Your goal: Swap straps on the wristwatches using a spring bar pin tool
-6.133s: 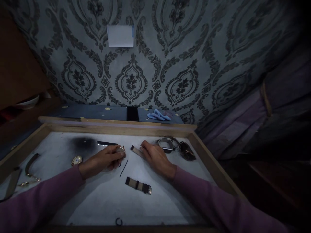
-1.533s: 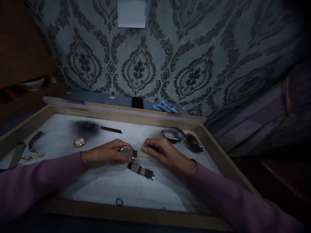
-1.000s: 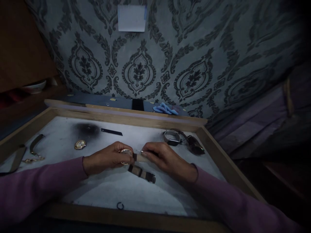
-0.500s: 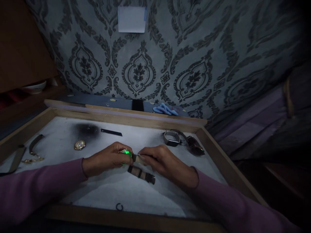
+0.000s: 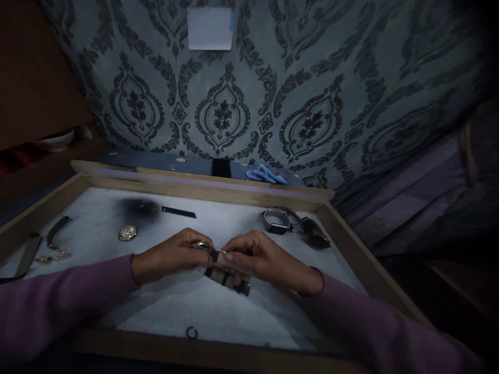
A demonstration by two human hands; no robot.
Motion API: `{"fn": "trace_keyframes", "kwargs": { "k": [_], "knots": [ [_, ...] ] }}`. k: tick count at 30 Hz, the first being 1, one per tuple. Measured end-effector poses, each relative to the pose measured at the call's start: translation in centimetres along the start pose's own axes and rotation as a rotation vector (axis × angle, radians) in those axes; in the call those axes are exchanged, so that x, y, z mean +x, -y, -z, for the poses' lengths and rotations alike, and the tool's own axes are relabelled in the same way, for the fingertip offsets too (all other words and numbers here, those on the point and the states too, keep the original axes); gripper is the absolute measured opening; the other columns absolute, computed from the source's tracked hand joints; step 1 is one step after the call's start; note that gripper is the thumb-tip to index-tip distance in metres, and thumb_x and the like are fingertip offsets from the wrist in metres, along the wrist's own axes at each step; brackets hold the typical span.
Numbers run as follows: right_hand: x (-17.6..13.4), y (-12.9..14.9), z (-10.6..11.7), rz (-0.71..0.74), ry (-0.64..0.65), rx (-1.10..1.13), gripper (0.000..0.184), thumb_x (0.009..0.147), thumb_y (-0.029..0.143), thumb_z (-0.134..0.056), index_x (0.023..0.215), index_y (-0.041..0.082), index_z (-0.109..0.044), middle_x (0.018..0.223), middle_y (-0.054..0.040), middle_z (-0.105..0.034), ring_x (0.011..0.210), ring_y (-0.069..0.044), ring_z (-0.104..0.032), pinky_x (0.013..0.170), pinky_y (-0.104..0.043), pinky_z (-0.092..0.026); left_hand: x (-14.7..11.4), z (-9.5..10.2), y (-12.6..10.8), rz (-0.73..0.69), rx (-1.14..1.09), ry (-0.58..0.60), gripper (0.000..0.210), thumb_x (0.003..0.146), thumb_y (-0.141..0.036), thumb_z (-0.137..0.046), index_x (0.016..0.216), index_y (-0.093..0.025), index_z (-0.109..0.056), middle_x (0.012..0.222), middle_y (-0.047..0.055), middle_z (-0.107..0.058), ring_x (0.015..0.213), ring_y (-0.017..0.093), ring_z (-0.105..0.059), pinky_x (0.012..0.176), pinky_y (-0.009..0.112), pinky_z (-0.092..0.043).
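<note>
My left hand (image 5: 177, 253) pinches a round gold-toned watch (image 5: 201, 245) between thumb and fingers, tilted above the white tray surface. From the watch's right side a short brown strap (image 5: 218, 255) reaches to my right hand (image 5: 261, 257), whose fingers are closed on it. A thin shiny edge shows at those fingertips; I cannot make out what it is. Just below the hands lies a loose dark strap piece (image 5: 218, 275) with a metal buckle, partly covered by the right fingers. To the left, a round gold watch case (image 5: 128, 232) without straps lies on the tray.
The wooden tray (image 5: 202, 189) has a raised rim. At its left lie a strap with gold links (image 5: 57, 231) and a flat olive strip (image 5: 29, 254). A black blade (image 5: 178, 212), a silver-framed watch (image 5: 275, 221), sunglasses (image 5: 314, 232) and a small black ring (image 5: 191, 332) lie inside.
The green glow on the watch face has gone out. My right hand has shifted slightly, its fingers now lower over the loose strap piece. My left hand keeps its hold.
</note>
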State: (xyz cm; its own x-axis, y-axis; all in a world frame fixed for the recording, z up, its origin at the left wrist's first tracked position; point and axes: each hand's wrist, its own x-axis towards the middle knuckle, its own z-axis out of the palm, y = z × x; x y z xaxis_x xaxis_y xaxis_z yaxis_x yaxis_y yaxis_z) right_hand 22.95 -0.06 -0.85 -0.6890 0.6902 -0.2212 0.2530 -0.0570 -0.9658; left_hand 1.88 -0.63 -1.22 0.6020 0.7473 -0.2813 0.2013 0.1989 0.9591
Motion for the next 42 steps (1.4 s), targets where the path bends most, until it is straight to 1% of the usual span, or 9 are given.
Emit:
{"fn": "trace_keyframes", "kwargs": {
  "k": [3,6,10,14,21,26,32,36,42],
  "knots": [
    [-0.1,-0.1,-0.1,-0.02,0.014,0.025,0.035,0.086,0.043,-0.063,0.09,0.01,-0.072,0.063,-0.0024,-0.065,0.052,-0.01,-0.06,0.047,-0.018,-0.047,0.0,0.0,-0.1,0.01,0.007,0.003,0.017,0.072,-0.025,-0.059,0.06,-0.016,-0.05,0.052,-0.009,-0.031,0.052,0.008,-0.023,0.049,0.024,-0.018],
    [-0.1,-0.1,-0.2,-0.014,0.018,0.033,0.034,0.088,0.042,-0.06,0.091,0.011,-0.072,0.062,-0.0015,-0.063,0.049,-0.008,-0.059,0.043,-0.016,-0.046,0.1,-0.1,-0.1,0.016,0.007,0.009,0.015,0.071,-0.025,-0.059,0.062,-0.016,-0.052,0.053,-0.009,-0.033,0.053,0.008,-0.024,0.05,0.024,-0.019],
    [-0.2,-0.1,-0.4,-0.007,0.033,0.028,0.03,0.09,0.038,-0.057,0.088,0.012,-0.07,0.071,-0.0039,-0.067,0.051,-0.007,-0.059,0.041,-0.013,-0.042,0.1,-0.1,-0.1,0.02,0.006,0.016,0.011,0.069,-0.024,-0.058,0.063,-0.016,-0.054,0.054,-0.009,-0.036,0.053,0.008,-0.026,0.051,0.023,-0.02],
    [-0.2,-0.2,-0.7,0.022,0.003,-0.071,0.03,0.093,0.034,-0.053,0.085,0.01,-0.069,0.072,-0.005,-0.067,0.052,-0.007,-0.059,0.041,-0.014,-0.039,0.0,-0.2,-0.3,0.04,0.003,0.02,0.011,0.069,-0.025,-0.058,0.063,-0.016,-0.054,0.054,-0.008,-0.037,0.054,0.008,-0.027,0.051,0.023,-0.021],
    [-0.5,-0.4,-1.2,0.091,-0.03,-0.18,0.033,0.098,0.032,-0.045,0.083,0.011,-0.066,0.071,-0.004,-0.066,0.052,-0.007,-0.058,0.046,-0.016,-0.043,0.1,-0.2,-0.9,0.044,-0.011,0.027,0.009,0.067,-0.023,-0.057,0.061,-0.016,-0.053,0.054,-0.008,-0.037,0.054,0.009,-0.027,0.053,0.024,-0.023],
    [-0.4,-0.4,-1.2,0.074,-0.04,-0.105,0.03,0.095,0.033,-0.048,0.084,0.011,-0.066,0.073,-0.005,-0.067,0.052,-0.008,-0.058,0.045,-0.016,-0.042,0.1,-0.2,-0.7,0.046,0.0,0.025,0.01,0.067,-0.024,-0.057,0.062,-0.016,-0.054,0.054,-0.008,-0.037,0.054,0.009,-0.028,0.054,0.024,-0.024],
    [-0.2,-0.6,-1.0,0.029,-0.035,-0.04,0.032,0.093,0.037,-0.052,0.082,0.01,-0.067,0.067,-0.0035,-0.064,0.05,-0.008,-0.058,0.045,-0.017,-0.042,0.2,0.0,0.1,0.03,0.029,0.039,0.013,0.07,-0.027,-0.058,0.069,-0.014,-0.058,0.061,-0.005,-0.044,0.062,0.011,-0.036,0.058,0.025,-0.027],
    [-0.2,-0.5,-1.0,0.028,-0.03,-0.017,0.033,0.092,0.038,-0.053,0.08,0.011,-0.066,0.065,-0.002,-0.062,0.046,-0.007,-0.054,0.043,-0.017,-0.041,0.2,0.1,0.2,0.01,0.026,0.056,0.014,0.072,-0.028,-0.059,0.068,-0.015,-0.056,0.061,-0.006,-0.042,0.06,0.01,-0.033,0.056,0.024,-0.026],
    [-0.3,-0.3,-0.9,0.036,-0.093,-0.056,0.028,0.091,0.033,-0.053,0.079,0.012,-0.064,0.064,-0.0008,-0.062,0.042,-0.005,-0.051,0.042,-0.016,-0.04,-0.1,0.2,-0.5,0.039,0.028,0.03,0.025,0.074,-0.033,-0.062,0.062,-0.018,-0.045,0.053,-0.009,-0.031,0.051,0.008,-0.023,0.048,0.024,-0.017]
  ]
}}
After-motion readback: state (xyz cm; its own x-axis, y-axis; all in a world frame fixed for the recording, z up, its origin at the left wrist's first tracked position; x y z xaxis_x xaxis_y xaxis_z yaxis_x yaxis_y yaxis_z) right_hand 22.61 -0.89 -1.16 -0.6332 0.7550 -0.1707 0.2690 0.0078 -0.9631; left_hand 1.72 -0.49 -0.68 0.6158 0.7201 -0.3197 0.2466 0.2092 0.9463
